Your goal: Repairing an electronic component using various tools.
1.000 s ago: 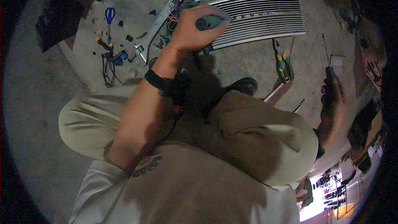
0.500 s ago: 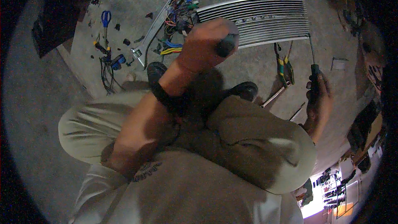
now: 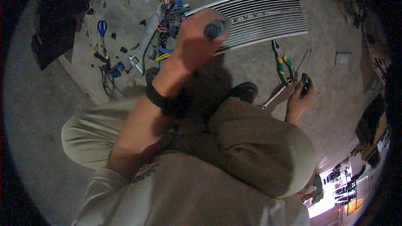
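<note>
A silver finned metal housing (image 3: 268, 16) lies on the floor in front of me. Over its left end is my left hand (image 3: 199, 37), closed round a tool with a dark, rounded handle (image 3: 214, 29) seen end-on; the rest of that tool is hidden. Off to the right, low over the floor, my right hand (image 3: 300, 98) is closed on the dark handle of a screwdriver (image 3: 308, 63), its thin shaft pointing away from me. Green-and-yellow pliers (image 3: 281, 65) lie just left of that hand, with a wrench (image 3: 274, 97) beside them.
Bundled coloured wires (image 3: 169, 21) lie at the housing's left end, next to a large adjustable wrench (image 3: 144, 44). Farther left are blue-handled scissors (image 3: 101, 28), a dark cable (image 3: 106, 79) and small dark scraps. My shoe (image 3: 245, 92) is near the housing.
My right hand has drawn the screwdriver away from the housing's right corner, left and down beside the pliers. My left hand stays over the housing, still gripping its tool. The view has shifted slightly.
</note>
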The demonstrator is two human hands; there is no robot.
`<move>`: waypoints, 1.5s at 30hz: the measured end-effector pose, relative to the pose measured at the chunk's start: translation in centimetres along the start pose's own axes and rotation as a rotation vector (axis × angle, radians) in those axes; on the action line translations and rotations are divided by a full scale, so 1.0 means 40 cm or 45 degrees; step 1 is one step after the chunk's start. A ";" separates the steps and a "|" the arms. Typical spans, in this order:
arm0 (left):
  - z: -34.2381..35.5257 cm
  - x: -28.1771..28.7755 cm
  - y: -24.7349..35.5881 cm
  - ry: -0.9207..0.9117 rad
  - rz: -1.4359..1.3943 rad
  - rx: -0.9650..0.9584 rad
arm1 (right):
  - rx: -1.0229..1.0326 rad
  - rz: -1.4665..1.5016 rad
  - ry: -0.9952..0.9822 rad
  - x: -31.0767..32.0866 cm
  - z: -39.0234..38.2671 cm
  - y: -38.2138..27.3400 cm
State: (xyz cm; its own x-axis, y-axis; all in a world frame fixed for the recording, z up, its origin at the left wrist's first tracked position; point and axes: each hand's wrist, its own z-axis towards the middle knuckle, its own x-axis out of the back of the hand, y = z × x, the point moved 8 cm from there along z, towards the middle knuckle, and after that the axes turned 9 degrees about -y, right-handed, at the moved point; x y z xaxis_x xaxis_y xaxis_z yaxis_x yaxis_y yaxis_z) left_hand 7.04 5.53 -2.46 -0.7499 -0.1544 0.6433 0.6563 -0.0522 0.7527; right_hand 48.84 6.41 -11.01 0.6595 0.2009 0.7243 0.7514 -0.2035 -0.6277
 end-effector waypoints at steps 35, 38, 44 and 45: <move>-0.064 -0.124 0.170 -0.375 0.134 -0.008 | 0.156 0.310 -0.469 -0.067 0.010 -0.230; -0.060 -0.144 0.169 -0.436 0.172 0.067 | 0.527 0.411 -0.819 -0.071 0.003 -0.442; -0.069 -0.187 0.160 -0.555 0.088 0.160 | 0.580 0.046 -0.935 -0.099 -0.005 -0.559; -0.071 -0.189 0.159 -0.570 0.069 0.153 | 0.551 0.020 -0.900 -0.100 -0.005 -0.551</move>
State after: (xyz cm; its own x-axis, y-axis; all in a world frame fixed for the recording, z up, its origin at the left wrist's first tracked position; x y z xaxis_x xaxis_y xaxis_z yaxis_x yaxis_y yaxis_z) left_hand 17.12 3.58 -2.94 -0.6939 0.2887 0.6596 0.7012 0.0628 0.7102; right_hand 29.63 9.91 0.00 0.4191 0.7857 0.4550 0.5886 0.1464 -0.7951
